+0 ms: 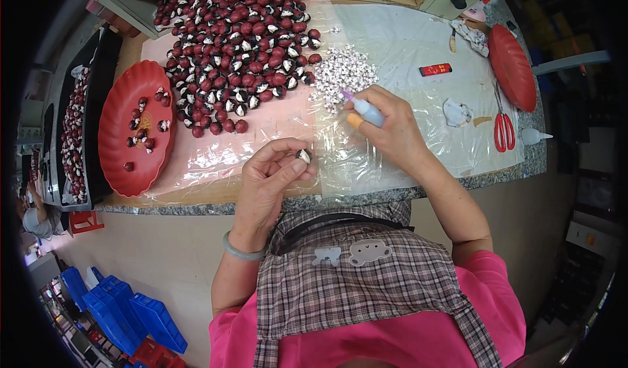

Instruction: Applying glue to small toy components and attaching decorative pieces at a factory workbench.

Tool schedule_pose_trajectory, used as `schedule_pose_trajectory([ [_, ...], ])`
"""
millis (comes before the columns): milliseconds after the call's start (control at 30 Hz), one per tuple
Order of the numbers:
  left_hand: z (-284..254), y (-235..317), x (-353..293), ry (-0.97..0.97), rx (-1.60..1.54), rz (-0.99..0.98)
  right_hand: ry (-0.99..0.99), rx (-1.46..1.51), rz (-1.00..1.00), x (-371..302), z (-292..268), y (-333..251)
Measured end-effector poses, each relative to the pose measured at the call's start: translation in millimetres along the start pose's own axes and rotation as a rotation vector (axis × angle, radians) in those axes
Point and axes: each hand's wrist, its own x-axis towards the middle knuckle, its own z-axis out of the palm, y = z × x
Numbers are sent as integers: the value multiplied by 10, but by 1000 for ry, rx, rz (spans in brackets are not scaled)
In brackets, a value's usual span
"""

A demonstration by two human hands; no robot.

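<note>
Between the thumb and fingers of my left hand [273,169] is a small round black-and-white piece [303,156], held above the table's near edge. My right hand [396,130] grips a small squeeze bottle [370,112] of pale blue-white plastic. Its purple tip points at the pile of tiny white pieces with dark specks [345,73] and reaches its near side. An orange-yellow cover wraps one finger of that hand. Left of the pile spreads a big heap of dark red, black and white balls [245,60].
A red scalloped tray [108,132] with a few balls stands at left, beside a black tray [75,132] of more. To the right lie a red-and-black box [436,70], red-handled scissors [504,132], another squeeze bottle [534,136] and a second red tray [512,67]. Clear film covers the table.
</note>
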Motion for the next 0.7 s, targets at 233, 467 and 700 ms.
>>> schedule_pose_trajectory([
  [233,-86,58,-55,34,-28,19,8,-267,-197,62,163,-10],
  [467,-111,83,-56,20,-27,17,-45,-363,-290,143,170,-14],
  [700,30,36,22,40,53,13,-317,639,389,84,-61,-181],
])
